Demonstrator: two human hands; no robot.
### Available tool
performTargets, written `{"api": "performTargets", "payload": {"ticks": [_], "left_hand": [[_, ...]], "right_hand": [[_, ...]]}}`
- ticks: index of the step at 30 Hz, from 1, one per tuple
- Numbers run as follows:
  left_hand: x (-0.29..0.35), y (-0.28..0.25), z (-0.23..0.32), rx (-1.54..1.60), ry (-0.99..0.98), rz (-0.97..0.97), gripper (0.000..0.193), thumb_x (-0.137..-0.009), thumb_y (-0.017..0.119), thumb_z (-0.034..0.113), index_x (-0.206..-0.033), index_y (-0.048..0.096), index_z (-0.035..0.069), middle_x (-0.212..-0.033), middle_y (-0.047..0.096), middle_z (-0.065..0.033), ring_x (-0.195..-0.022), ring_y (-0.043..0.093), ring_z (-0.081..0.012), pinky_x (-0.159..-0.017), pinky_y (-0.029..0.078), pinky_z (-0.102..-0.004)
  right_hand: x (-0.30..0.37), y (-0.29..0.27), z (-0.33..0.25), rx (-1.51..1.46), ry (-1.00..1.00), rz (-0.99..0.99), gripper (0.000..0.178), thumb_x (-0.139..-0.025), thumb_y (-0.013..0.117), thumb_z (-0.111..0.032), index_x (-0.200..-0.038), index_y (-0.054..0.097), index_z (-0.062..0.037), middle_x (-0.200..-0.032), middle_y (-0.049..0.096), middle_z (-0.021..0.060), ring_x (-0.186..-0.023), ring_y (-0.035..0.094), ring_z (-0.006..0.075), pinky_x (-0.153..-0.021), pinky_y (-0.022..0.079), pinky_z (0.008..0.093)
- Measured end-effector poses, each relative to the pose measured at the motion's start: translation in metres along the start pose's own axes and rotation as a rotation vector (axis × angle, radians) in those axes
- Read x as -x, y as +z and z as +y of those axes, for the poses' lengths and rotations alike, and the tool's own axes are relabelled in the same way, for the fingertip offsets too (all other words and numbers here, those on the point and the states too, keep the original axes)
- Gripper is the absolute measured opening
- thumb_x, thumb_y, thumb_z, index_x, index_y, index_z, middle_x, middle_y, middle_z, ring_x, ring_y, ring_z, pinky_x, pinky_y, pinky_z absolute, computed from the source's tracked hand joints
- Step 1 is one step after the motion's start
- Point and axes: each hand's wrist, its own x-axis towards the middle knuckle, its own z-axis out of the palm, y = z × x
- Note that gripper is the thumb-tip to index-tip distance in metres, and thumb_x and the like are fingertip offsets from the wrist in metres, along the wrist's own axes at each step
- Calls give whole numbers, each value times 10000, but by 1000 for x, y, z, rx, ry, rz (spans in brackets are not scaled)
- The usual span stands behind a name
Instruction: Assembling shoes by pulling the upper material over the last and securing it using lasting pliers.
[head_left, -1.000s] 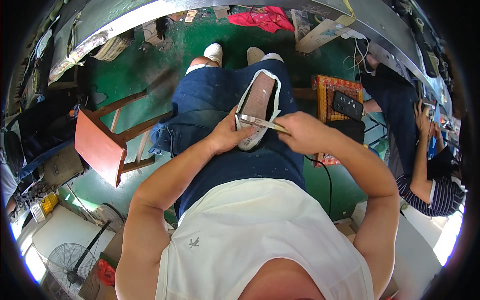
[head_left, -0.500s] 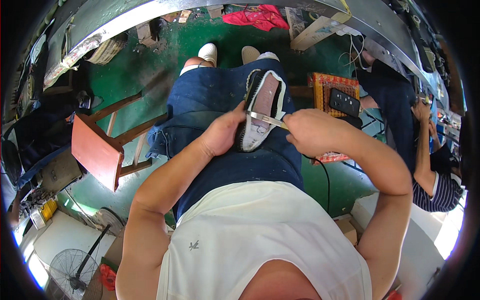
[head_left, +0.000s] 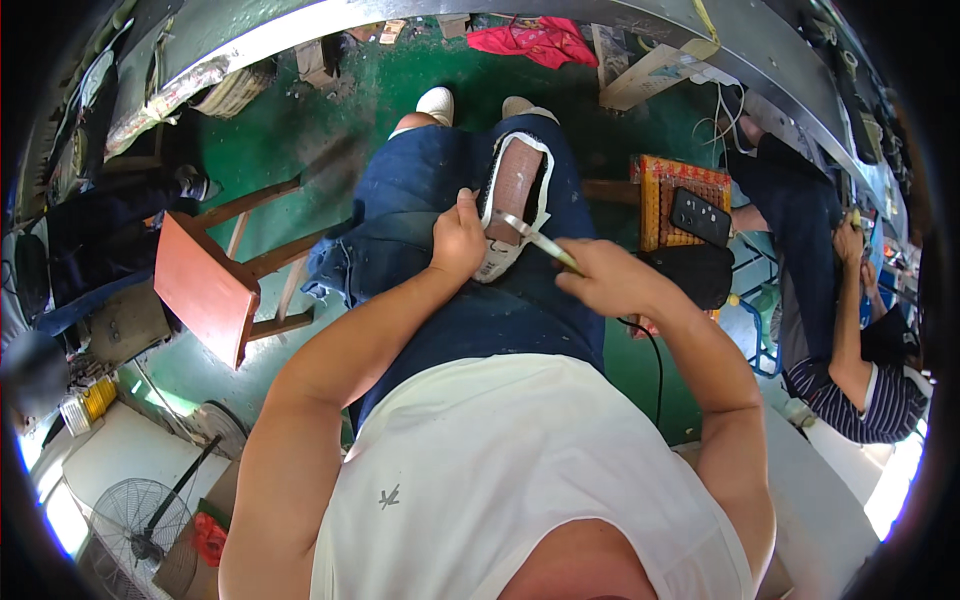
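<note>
An unfinished shoe [head_left: 519, 180] lies sole side up on my lap, its pinkish-brown bottom ringed by a white edge with dark material along the left. My left hand [head_left: 459, 237] is closed against the shoe's left side, thumb up, the fingers partly hidden. In my right hand [head_left: 607, 275] is a hammer [head_left: 546, 244] with a metal head and a pale yellowish handle. Its head is over the near half of the shoe bottom; I cannot tell if it touches.
A reddish-brown wooden stool [head_left: 208, 285] stands at my left. On my right a phone [head_left: 699, 216] and a black pouch [head_left: 690, 275] lie on a beaded seat [head_left: 665, 185], with a black cable hanging nearby. Another person [head_left: 850, 390] works farther right. A metal-edged bench [head_left: 350, 18] runs across the far side.
The shoe has turned a little and its bottom faces up more. My left hand has shifted slightly toward its near left side. The hammer now slants more steeply across it.
</note>
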Motion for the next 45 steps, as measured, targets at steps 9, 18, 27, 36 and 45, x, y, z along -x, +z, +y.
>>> {"api": "performTargets", "payload": {"ticks": [9,18,27,36,45], "left_hand": [[7,-5,18,-403,677,-105,522,-1046,455,269,-1546,377,138,-1401,496,-348,-1063,638,-504,-907,553,-493],[7,-19,75,-859,402,-502,551,-1054,429,343,-1581,301,247,-1466,426,-352,-1027,631,-549,-930,542,-527],[23,-15,8,-10,50,-251,656,-1008,594,324,-1510,379,-40,-1323,591,-333,-1270,581,-386,-1081,423,-369],[17,-39,48,-245,75,-515,1000,-780,820,255,-1560,245,9,-1395,553,-276,-1287,573,-366,-1092,433,-375],[8,-85,133,-103,501,-160,638,-781,780,-35,-1340,477,5,-1162,660,-167,-1071,655,-207,-915,541,-335]], "right_hand": [[-16,6,48,131,-10,384,243,-944,622,-167,-1095,580,19,-1009,673,249,-939,657,449,-836,526,486],[-46,1,42,46,-44,494,408,-1043,488,-349,-1014,561,51,-909,662,297,-889,635,493,-805,498,532],[-21,7,24,-395,-196,458,433,-1055,472,-380,-1040,568,42,-841,671,245,-815,641,471,-734,504,485],[-4,24,46,-429,-30,356,424,-1062,456,-383,-1007,596,14,-812,681,170,-756,676,317,-717,520,415],[10,38,55,-789,-60,567,336,-1043,529,-306,-1133,597,10,-869,662,76,-731,622,139,-685,503,299]]}}
